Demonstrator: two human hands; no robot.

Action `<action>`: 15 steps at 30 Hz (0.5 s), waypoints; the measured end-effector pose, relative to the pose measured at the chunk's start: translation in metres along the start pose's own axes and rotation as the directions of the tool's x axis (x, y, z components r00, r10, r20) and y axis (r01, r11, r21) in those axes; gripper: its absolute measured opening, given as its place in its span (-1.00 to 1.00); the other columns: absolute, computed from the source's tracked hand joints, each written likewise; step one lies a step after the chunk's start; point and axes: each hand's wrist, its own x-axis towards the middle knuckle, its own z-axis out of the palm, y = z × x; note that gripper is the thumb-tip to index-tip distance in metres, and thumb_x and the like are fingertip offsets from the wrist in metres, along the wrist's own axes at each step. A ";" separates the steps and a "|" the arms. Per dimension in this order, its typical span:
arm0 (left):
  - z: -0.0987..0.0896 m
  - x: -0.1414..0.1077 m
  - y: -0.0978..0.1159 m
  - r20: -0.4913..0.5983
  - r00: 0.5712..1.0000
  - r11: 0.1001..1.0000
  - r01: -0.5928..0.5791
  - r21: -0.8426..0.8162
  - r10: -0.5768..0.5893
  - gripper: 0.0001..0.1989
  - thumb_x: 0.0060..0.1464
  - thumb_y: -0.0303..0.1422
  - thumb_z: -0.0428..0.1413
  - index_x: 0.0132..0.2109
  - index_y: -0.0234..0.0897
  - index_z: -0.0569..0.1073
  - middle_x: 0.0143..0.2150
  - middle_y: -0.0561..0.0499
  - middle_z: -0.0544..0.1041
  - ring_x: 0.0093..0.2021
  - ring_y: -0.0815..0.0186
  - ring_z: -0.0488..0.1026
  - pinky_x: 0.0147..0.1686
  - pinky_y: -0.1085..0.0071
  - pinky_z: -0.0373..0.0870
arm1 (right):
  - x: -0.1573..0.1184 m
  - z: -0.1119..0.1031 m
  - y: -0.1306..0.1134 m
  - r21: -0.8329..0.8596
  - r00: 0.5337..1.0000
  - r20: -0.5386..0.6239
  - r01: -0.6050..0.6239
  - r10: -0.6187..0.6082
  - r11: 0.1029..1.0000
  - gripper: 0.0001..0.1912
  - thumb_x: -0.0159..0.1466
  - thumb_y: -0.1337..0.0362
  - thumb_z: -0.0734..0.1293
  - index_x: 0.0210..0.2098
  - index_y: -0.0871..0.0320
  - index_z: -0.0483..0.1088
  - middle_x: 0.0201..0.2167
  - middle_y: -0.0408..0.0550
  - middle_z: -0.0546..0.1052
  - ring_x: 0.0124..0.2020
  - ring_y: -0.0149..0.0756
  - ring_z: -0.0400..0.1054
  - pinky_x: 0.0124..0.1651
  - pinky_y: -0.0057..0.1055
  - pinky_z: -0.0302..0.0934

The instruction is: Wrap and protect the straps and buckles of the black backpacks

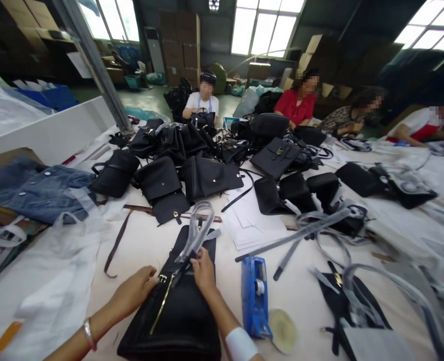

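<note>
A black backpack [186, 313] with a gold zipper lies flat on the table in front of me. My right hand [204, 273] is closed on a bag strap, beside a loop of strap wrapped in clear plastic [199, 225] at the bag's upper part. At the bag's left edge, next to a metal buckle [162, 279], my left hand [137, 290] has its fingers pinched together. Whatever sits between those fingertips is too small to make out. A blue tape dispenser [254, 296] stands right of the bag, with a round tan disc [282, 330] beside it.
Black bags [210, 178] pile up across the table's far side. White paper sheets [254, 220] and wrapped straps [295, 238] lie ahead to the right. Another black bag [357, 301] is at right. Denim clothing [41, 190] rests at left. Several co-workers [203, 103] sit opposite.
</note>
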 end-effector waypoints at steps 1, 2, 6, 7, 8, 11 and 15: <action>0.015 -0.011 -0.011 0.028 0.999 0.998 0.019 0.061 -0.021 -0.65 0.12 -0.17 -0.06 -0.07 -0.27 0.39 -0.11 -0.15 0.52 -0.11 0.09 0.48 -0.12 0.24 0.34 | -0.012 0.001 0.006 -0.018 0.999 -0.033 0.042 -0.043 0.999 -0.56 0.23 0.41 0.17 0.11 0.22 0.15 -0.02 0.14 0.40 -0.12 -0.21 0.37 0.02 -0.28 0.20; 0.030 -0.021 -0.019 0.053 0.999 0.994 -0.002 0.109 -0.004 -0.67 0.11 -0.20 -0.05 -0.05 -0.27 0.38 -0.06 -0.16 0.49 -0.09 0.10 0.48 -0.12 0.26 0.34 | -0.023 0.001 0.012 -0.044 0.994 -0.064 0.084 -0.087 0.995 -0.60 0.25 0.43 0.13 0.09 0.19 0.17 -0.02 0.13 0.40 -0.12 -0.21 0.36 0.02 -0.28 0.21; 0.068 -0.036 -0.035 0.021 1.000 0.956 0.008 0.294 -0.014 -0.64 0.04 -0.43 -0.07 0.02 -0.34 0.31 0.14 -0.32 0.32 -0.07 0.06 0.48 -0.07 0.23 0.33 | -0.059 -0.008 0.032 -0.145 0.974 -0.054 0.209 -0.219 0.967 -0.75 0.26 0.47 0.07 -0.23 0.07 0.29 -0.26 0.01 0.42 -0.20 -0.22 0.36 -0.11 -0.34 0.25; 0.069 -0.035 -0.035 0.005 1.000 0.948 0.016 0.317 -0.019 -0.64 0.02 -0.46 -0.09 0.00 -0.36 0.32 0.14 -0.35 0.31 -0.08 0.04 0.48 -0.08 0.21 0.32 | -0.064 -0.011 0.034 -0.154 0.971 -0.030 0.231 -0.238 0.961 -0.76 0.24 0.47 0.08 -0.29 0.06 0.28 -0.30 -0.02 0.41 -0.24 -0.22 0.36 -0.15 -0.35 0.25; 0.068 -0.032 -0.033 -0.010 1.000 0.946 0.012 0.323 -0.009 -0.66 0.00 -0.48 -0.08 -0.04 -0.36 0.32 0.11 -0.36 0.33 -0.09 0.03 0.47 -0.08 0.20 0.32 | -0.067 -0.014 0.035 -0.159 0.968 -0.011 0.246 -0.251 0.956 -0.77 0.22 0.48 0.09 -0.33 0.05 0.28 -0.33 -0.04 0.40 -0.27 -0.23 0.35 -0.19 -0.35 0.25; 0.054 -0.028 -0.020 -0.083 0.994 0.976 -0.055 0.212 0.074 -0.79 -0.04 -0.48 -0.06 -0.20 -0.25 0.31 -0.09 -0.19 0.42 -0.11 0.07 0.43 -0.07 0.21 0.30 | -0.068 -0.019 0.036 -0.154 0.971 -0.007 0.235 -0.239 0.960 -0.81 0.18 0.47 0.12 -0.40 0.05 0.25 -0.38 -0.07 0.40 -0.32 -0.23 0.36 -0.23 -0.35 0.25; 0.050 -0.034 -0.004 -0.084 0.989 0.940 -0.144 -0.309 0.124 -0.92 0.10 -0.26 -0.06 -0.25 -0.11 0.24 -0.28 0.03 0.44 -0.21 0.19 0.43 -0.16 0.31 0.34 | -0.049 -0.028 0.046 -0.078 0.980 -0.182 0.067 -0.080 0.995 -0.81 0.26 0.35 0.08 -0.32 0.06 0.29 -0.34 0.00 0.47 -0.27 -0.19 0.42 -0.17 -0.30 0.28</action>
